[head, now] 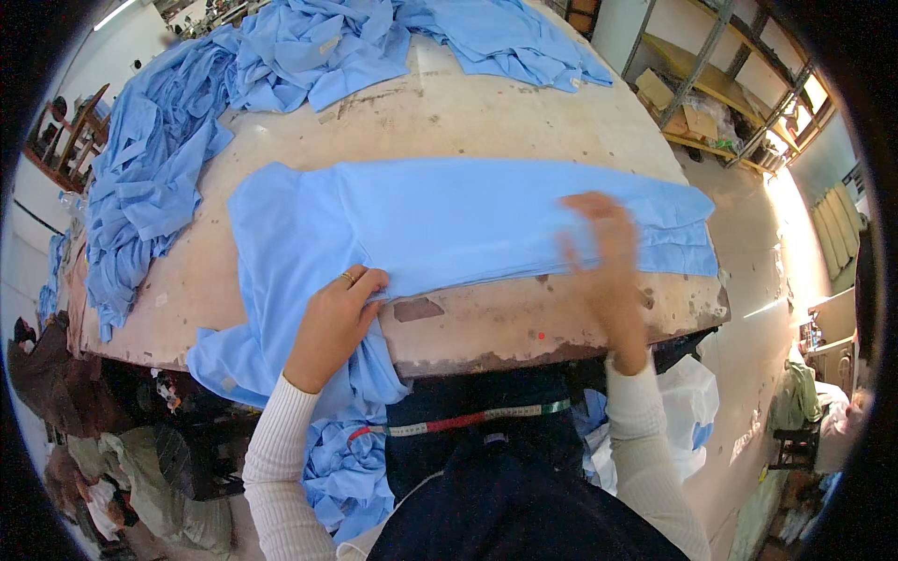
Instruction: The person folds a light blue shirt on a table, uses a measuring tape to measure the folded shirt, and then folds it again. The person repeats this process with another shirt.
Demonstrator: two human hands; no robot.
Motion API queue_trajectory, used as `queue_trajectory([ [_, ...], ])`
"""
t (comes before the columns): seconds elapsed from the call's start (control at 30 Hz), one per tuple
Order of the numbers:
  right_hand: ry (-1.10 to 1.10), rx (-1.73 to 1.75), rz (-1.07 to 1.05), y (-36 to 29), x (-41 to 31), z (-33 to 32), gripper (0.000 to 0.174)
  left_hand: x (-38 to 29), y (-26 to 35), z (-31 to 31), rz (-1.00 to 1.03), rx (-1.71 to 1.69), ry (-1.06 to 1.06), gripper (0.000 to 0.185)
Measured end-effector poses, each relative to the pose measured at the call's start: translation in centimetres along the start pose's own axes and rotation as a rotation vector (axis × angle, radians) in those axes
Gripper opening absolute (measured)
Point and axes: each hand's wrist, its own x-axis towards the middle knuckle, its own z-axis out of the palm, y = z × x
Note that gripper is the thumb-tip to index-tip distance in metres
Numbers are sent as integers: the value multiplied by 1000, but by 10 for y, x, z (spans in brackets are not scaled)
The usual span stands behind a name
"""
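A light blue garment (449, 217) lies spread across the near part of a worn, pale table (484, 315), one end hanging over the front edge at the left. My left hand (340, 315), with a ring on one finger, pinches the garment's near edge. Over the right part of the cloth is my right hand (603, 259), blurred, with its fingers apart; whether it touches the fabric I cannot tell. A measuring tape (456, 422) runs across the dark clothing at my front.
Heaped blue garments (161, 168) cover the table's left side, and more blue cloth (519, 49) lies at its far edge. Metal shelves (708, 91) with cartons stand at the right. Below the table are blue cloth (347, 470) and a white bag (684, 407).
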Motion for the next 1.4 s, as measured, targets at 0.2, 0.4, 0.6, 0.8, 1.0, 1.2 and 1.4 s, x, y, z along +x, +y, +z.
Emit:
queue_trajectory([
  [0.2,-442,133,-360,-67,17,67,26,4,1,8,59,39,89,22],
  [0.4,-283,102,-471,-71,12,73,20,4,5,8,51,51,96,18],
  [0.6,-416,105,-527,-87,-7,73,25,1,-5,17,67,53,228,15],
  [0.8,-467,57,-489,-76,-5,84,21,-1,-10,19,24,30,266,14],
  [1.0,-311,149,-577,-70,3,86,21,0,-13,21,61,-57,290,16],
  [1.2,-239,149,-601,-72,5,87,21,1,-10,25,92,-39,276,16],
  [1.4,-264,206,-524,-72,4,91,20,2,-8,24,101,-31,224,18],
])
